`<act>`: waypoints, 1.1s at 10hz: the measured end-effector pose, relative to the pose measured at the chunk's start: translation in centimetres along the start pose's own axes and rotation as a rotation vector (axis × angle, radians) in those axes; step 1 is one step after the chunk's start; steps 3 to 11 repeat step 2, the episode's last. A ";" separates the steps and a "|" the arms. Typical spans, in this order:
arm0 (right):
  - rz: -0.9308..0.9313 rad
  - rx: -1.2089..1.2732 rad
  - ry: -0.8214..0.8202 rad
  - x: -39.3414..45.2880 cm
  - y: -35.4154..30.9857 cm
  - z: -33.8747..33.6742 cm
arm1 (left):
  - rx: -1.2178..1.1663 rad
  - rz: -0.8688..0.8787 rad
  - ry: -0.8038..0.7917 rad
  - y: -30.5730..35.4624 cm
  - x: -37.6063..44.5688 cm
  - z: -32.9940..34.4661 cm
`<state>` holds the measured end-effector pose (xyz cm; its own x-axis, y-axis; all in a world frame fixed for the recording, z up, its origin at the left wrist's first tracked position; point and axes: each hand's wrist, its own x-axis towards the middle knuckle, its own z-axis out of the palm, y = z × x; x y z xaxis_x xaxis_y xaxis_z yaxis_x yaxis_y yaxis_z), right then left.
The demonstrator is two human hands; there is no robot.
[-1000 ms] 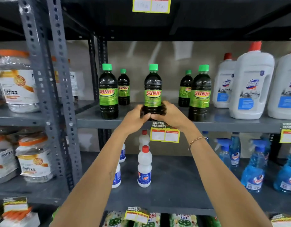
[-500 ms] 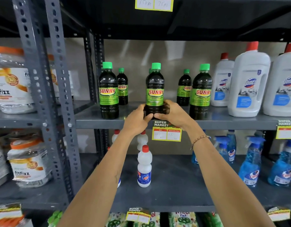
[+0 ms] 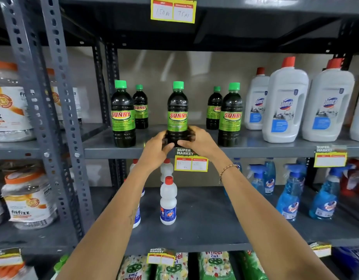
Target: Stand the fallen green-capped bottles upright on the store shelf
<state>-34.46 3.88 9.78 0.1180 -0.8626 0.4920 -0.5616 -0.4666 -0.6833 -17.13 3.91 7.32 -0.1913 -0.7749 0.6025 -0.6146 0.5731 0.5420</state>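
Several dark green-capped "SUNNY" bottles stand upright on the grey middle shelf (image 3: 255, 147). The middle bottle (image 3: 177, 110) stands at the shelf's front edge, held at its base by both hands. My left hand (image 3: 157, 151) wraps the base from the left and my right hand (image 3: 196, 141) from the right. Upright bottles stand at the front left (image 3: 122, 116) and front right (image 3: 230, 116). Two more stand behind them, at the back left (image 3: 140, 108) and back right (image 3: 214, 109). No fallen bottle is visible.
White red-capped Domex jugs (image 3: 284, 106) fill the shelf's right side. A yellow price tag (image 3: 190, 161) hangs below the held bottle. The lower shelf holds small white bottles (image 3: 168, 201) and blue spray bottles (image 3: 288, 197). Perforated steel posts (image 3: 59, 118) rise at left, beside orange-lidded jars (image 3: 25, 197).
Both hands stay on the middle bottle's base and it remains upright at the shelf front. The view has drifted slightly, with the shelf appearing a little closer.
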 end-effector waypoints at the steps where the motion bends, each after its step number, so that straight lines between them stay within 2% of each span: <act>1: 0.029 0.022 0.029 -0.4 -0.4 0.1 | -0.049 0.008 0.055 -0.2 -1.0 -0.5; 2: 0.021 0.036 0.260 -1.9 -0.6 1.0 | -0.063 0.034 0.210 -0.5 -2.3 -0.9; 11: 0.021 0.036 0.260 -1.9 -0.6 1.0 | -0.063 0.034 0.210 -0.5 -2.3 -0.9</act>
